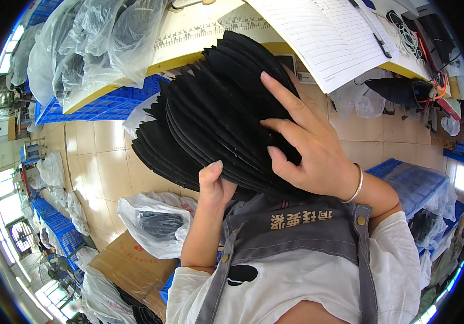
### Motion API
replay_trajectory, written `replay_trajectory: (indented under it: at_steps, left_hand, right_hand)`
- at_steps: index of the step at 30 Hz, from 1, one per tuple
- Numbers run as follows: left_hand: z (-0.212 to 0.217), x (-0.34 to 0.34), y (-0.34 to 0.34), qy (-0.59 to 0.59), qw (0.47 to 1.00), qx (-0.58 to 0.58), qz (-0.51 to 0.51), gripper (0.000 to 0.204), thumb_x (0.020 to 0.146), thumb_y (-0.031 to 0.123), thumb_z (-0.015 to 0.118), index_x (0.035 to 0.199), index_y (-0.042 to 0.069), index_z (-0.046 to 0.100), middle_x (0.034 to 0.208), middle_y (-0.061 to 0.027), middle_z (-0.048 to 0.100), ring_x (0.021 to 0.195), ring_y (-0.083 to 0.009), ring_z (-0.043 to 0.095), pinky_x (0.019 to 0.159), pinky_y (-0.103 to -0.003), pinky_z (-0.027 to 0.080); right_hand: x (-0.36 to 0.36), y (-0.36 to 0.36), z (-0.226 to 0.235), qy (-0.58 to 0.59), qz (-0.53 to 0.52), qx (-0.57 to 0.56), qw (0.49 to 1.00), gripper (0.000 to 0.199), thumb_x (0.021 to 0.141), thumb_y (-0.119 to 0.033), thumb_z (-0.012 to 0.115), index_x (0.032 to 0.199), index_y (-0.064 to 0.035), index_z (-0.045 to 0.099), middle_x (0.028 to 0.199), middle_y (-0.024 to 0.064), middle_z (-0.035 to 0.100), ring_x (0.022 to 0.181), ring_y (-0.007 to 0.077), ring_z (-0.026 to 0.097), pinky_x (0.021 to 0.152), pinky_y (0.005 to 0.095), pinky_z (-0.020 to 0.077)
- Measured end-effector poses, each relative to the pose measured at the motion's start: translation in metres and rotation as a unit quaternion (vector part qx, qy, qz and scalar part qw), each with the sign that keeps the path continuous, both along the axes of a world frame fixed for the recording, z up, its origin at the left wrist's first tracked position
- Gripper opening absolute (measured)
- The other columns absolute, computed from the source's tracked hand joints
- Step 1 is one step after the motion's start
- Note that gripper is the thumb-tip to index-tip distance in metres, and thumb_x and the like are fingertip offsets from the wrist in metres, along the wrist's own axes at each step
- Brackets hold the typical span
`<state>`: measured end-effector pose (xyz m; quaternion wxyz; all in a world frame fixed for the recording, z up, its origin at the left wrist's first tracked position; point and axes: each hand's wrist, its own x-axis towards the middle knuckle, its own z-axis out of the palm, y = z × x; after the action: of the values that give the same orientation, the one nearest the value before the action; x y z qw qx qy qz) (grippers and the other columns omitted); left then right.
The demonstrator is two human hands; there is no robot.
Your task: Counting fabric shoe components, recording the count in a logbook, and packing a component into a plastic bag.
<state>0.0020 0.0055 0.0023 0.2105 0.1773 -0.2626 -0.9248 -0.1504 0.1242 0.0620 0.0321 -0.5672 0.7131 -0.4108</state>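
Note:
A fanned stack of black flat fabric pieces [216, 108] is held up in front of me, above my grey apron [297, 237]. My left hand [214, 186] grips the stack's lower edge, thumb on top. My right hand [310, 143] lies on the right side of the stack with fingers spread across the pieces; a silver bangle [357, 186] sits on that wrist.
A yellow-edged worktable [189, 43] carries a printed ruler, an open lined notebook [323, 32] with a pen [375, 32]. Plastic bags of dark pieces [89, 38] hang at the upper left. Blue crates [410, 181], a bag [156, 224] and a cardboard box [129, 267] stand on the tiled floor.

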Motion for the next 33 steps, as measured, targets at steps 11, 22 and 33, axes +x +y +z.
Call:
replay_trajectory:
  at_steps: [11, 22, 33]
  left_hand:
    - [-0.0043, 0.0035, -0.0008, -0.017, 1.0, -0.001, -0.007, 0.064, 0.07, 0.026, 0.061, 0.124, -0.002, 0.04, 0.121, -0.0155, 0.051, 0.11, -0.0295, 0.05, 0.099, -0.041, 0.038]
    - [-0.0021, 0.0016, -0.0007, 0.0, 1.0, 0.016, -0.009, 0.066, 0.071, 0.021, 0.061, 0.126, -0.004, 0.036, 0.124, -0.0155, 0.048, 0.113, -0.028, 0.048, 0.099, -0.039, 0.037]
    - [-0.0022, 0.0024, -0.0002, 0.014, 1.0, 0.019, -0.011, 0.065, 0.073, 0.018, 0.06, 0.128, -0.006, 0.035, 0.127, -0.0158, 0.045, 0.117, -0.0277, 0.046, 0.101, -0.039, 0.035]
  right_hand:
    - [0.0004, -0.0021, -0.0028, 0.015, -0.007, -0.009, 1.0, 0.014, 0.065, 0.001, 0.06, 0.078, 0.0053, 0.057, 0.136, 0.0157, 0.036, 0.107, 0.0365, 0.046, 0.086, 0.0401, 0.0416]
    - [-0.0005, 0.001, -0.004, 0.007, -0.027, 0.022, 0.999, 0.023, 0.064, 0.003, 0.058, 0.087, 0.0039, 0.054, 0.136, 0.0165, 0.036, 0.11, 0.0383, 0.045, 0.089, 0.0393, 0.0392]
    - [-0.0081, 0.0005, -0.0079, 0.042, -0.015, -0.022, 0.999, 0.039, 0.063, 0.004, 0.058, 0.102, 0.0027, 0.057, 0.137, 0.0144, 0.035, 0.094, 0.0377, 0.05, 0.086, 0.0406, 0.0415]
